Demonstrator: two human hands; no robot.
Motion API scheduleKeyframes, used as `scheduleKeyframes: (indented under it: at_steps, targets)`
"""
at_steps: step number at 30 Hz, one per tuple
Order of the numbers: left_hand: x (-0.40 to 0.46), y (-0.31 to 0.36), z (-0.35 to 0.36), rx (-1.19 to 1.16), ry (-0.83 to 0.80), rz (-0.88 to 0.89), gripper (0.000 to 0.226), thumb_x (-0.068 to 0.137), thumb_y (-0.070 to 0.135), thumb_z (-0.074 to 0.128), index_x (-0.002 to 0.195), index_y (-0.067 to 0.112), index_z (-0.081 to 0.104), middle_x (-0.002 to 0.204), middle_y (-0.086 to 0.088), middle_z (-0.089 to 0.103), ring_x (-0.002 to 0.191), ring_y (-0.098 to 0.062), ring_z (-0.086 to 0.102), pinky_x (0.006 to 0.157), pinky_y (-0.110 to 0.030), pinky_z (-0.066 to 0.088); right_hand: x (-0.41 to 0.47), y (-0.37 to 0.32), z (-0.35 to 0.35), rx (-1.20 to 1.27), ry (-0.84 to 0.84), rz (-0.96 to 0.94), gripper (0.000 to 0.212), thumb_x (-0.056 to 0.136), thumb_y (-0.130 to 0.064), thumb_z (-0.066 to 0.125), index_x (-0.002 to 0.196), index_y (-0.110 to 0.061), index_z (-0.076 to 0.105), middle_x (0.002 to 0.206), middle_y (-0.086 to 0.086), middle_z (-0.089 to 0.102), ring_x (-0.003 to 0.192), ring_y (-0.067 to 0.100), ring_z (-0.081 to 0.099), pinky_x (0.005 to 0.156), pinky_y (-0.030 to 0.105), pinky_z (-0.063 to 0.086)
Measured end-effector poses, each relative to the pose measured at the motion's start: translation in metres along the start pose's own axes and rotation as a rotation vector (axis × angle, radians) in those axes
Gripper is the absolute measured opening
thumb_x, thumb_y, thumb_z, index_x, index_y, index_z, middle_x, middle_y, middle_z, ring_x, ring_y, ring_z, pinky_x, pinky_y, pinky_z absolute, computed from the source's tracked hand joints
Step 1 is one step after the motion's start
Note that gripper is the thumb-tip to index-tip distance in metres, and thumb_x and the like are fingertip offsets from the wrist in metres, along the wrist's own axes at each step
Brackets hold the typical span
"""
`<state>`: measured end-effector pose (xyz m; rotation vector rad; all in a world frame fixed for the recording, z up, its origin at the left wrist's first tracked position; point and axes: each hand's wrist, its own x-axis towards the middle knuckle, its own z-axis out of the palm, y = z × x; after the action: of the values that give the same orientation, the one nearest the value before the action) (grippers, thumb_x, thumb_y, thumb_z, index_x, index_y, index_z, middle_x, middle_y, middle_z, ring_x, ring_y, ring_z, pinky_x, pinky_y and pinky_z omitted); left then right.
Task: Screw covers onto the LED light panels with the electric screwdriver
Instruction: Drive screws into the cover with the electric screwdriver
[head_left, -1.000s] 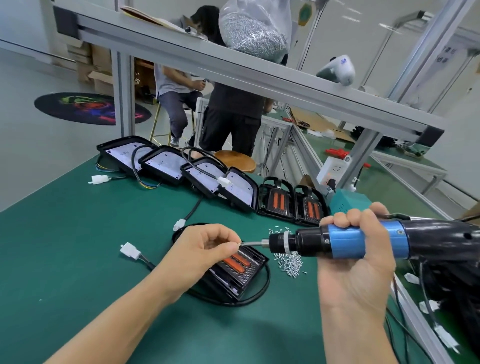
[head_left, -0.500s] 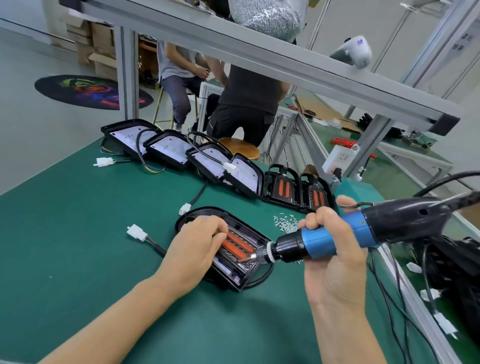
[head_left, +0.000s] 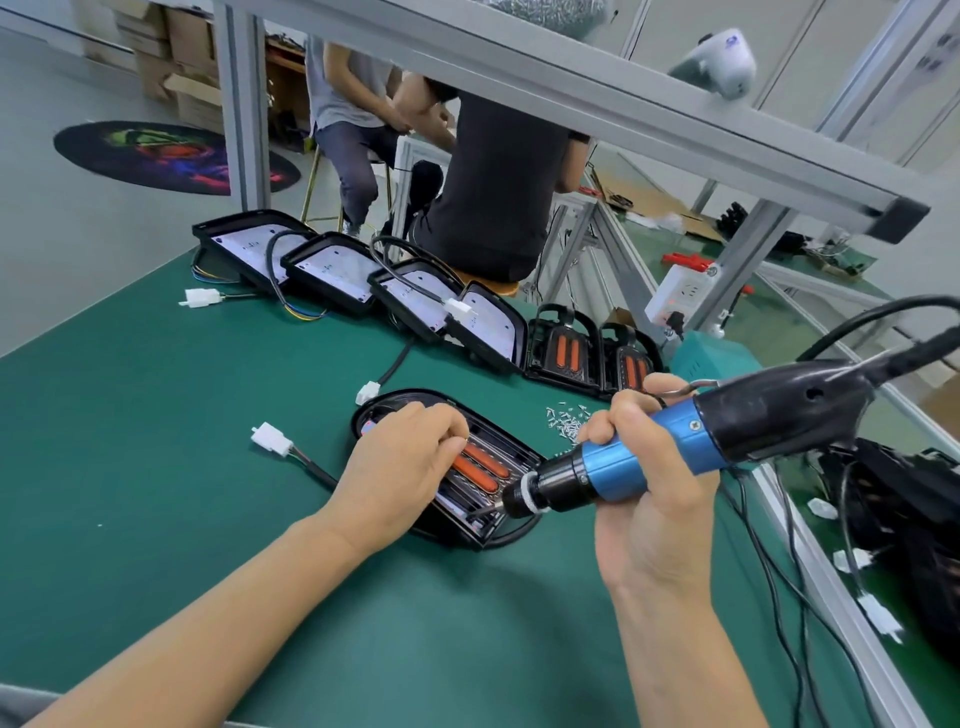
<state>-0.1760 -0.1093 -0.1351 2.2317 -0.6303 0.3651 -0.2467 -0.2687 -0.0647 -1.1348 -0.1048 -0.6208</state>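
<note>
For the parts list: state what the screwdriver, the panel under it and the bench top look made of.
Electric screwdriver: blue sleeve with a metallic sheen, likely anodised metal; the black rear looks like glossy moulded plastic.
LED light panel: black housing, seemingly moulded plastic with a slight gloss; the orange bars look like translucent plastic.
Bench top: matte green mat, probably rubber or vinyl; the picture leaves that open.

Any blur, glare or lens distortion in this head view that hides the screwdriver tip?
Head view: light is even and soft, with no harsh glare; wide-angle bending shows in the frame beam; the white object on the beam is smeared; the screwdriver tip stays sharp against the light panel.
</note>
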Motion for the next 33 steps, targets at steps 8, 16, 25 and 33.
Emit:
scheduleKeyframes:
  at_steps: [8, 16, 25, 33]
  targets:
    - [0.002, 0.000, 0.001, 0.001, -0.008, -0.021, 0.010, 0.097, 0.024, 0.047, 0.092, 0.023, 0.056, 0.080, 0.006, 0.053, 0.082, -0.015, 0.048, 0.077, -0.036, 0.042, 0.000, 0.000, 0.001, -0.044, -0.040, -0.018, 0.026, 0.070, -0.006, 0.067, 0.070, -0.032, 0.061, 0.066, -0.006, 0.054, 0.063, 0.017, 0.051, 0.065, 0.025, 0.047]
    - [0.006, 0.000, -0.001, 0.017, -0.040, -0.012, 0.010, 0.096, 0.026, 0.048, 0.092, 0.024, 0.057, 0.080, 0.006, 0.055, 0.082, -0.017, 0.049, 0.078, -0.038, 0.042, -0.001, 0.000, -0.003, 0.018, 0.027, -0.005, 0.026, 0.074, -0.004, 0.064, 0.087, -0.026, 0.058, 0.068, -0.004, 0.054, 0.065, 0.018, 0.051, 0.072, 0.031, 0.044]
    - [0.044, 0.016, 0.006, 0.040, -0.105, 0.113, 0.009, 0.091, 0.019, 0.056, 0.083, 0.022, 0.060, 0.073, 0.014, 0.051, 0.076, -0.012, 0.046, 0.072, -0.030, 0.034, 0.005, -0.015, -0.040, 0.144, 0.337, -0.148, 0.028, 0.077, -0.005, 0.058, 0.099, -0.022, 0.052, 0.062, -0.009, 0.056, 0.059, 0.009, 0.055, 0.066, 0.022, 0.050]
    - [0.110, 0.052, 0.070, 0.261, -0.528, 0.094, 0.016, 0.089, 0.015, 0.052, 0.076, 0.022, 0.057, 0.078, 0.006, 0.055, 0.076, -0.016, 0.050, 0.073, -0.027, 0.037, 0.036, -0.011, -0.064, 0.106, 0.518, -0.236, 0.032, 0.074, -0.009, 0.066, 0.100, -0.020, 0.053, 0.066, -0.005, 0.056, 0.062, 0.012, 0.055, 0.067, 0.022, 0.050]
